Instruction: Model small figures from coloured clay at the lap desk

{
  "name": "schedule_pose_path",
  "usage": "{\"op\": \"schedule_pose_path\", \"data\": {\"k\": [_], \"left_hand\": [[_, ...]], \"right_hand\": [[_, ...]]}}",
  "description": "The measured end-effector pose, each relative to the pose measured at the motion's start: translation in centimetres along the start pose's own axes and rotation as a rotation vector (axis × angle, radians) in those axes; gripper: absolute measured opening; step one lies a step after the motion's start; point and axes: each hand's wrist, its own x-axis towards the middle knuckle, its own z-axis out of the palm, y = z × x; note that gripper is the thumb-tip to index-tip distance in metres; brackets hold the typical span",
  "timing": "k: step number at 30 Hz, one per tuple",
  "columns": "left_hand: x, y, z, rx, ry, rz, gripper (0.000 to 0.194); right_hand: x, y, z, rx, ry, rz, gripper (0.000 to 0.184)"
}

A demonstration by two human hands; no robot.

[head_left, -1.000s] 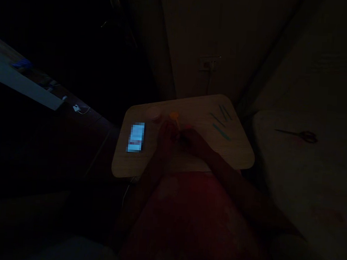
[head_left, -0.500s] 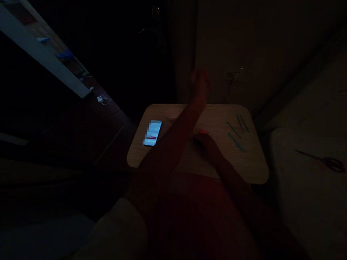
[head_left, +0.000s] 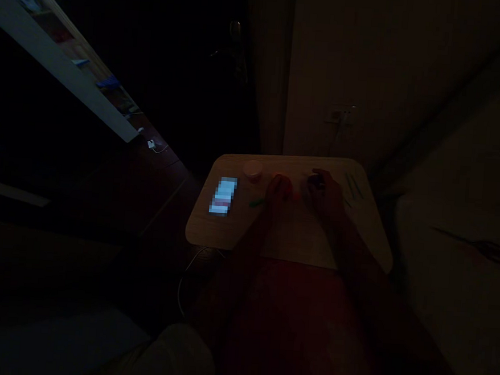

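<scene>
Wooden board (head_left: 199,229): left hand (head_left: 278,194) curled at 12 o'clock, right hand (head_left: 323,194) at 1 o'clock over small dark object (head_left: 316,181); orange piece (head_left: 295,196) between; both grips unclear.

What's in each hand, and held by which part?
The right hand has a small dark object at its fingertips; the exact hold is too dim to see. The left hand touches an orange-red thing; any grip cannot be told.

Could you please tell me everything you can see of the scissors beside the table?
The scissors lie flat on a pale fabric surface, long thin dark blades apparently closed and pointing left, dark finger loops at the right. Nothing else visibly touches them. The dim light hides their material.
</scene>
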Motion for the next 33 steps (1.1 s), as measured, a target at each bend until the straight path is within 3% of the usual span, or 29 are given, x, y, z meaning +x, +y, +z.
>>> {"op": "schedule_pose_path", "data": {"k": [2,5,11,16,25,28,33], "left_hand": [[-0.4,-0.9,-0.4,0.139,-0.040,0.010,0.061],[-0.8,-1.8,-0.8,0.342,-0.144,0.047,0.052],[-1.0,-1.8,-1.3,0.546,-0.297,0.092,0.044],[-1.8,-1.4,-1.2,0.395,-0.258,0.066,0.044],[-3.5,-1.7,-1.8,0.059,-0.268,-0.226,0.053],[-3.1,-1.7,-2.2,0.093,-0.305,-0.233,0.054],[-3.0,-1.5,-2.4,0.354,-0.419,-0.184,0.046]], "right_hand": [[0.3,0.8,0.8,-0.007,-0.035,0.044,0.045],[-0.2,1.6,1.4,-0.026,-0.073,0.016,0.032],[-0.7,2.5,1.1,-0.027,-0.048,-0.015,0.032],[-0.7,2.8,1.3,0.019,-0.028,-0.084,0.037],[-1.5,1.3,0.2,0.057,0.166,-0.030,0.021],[-1.6,0.8,0.2,0.088,0.188,-0.003,0.016],[-2.0,0.3,0.3,0.137,0.117,0.034,0.019]]}}
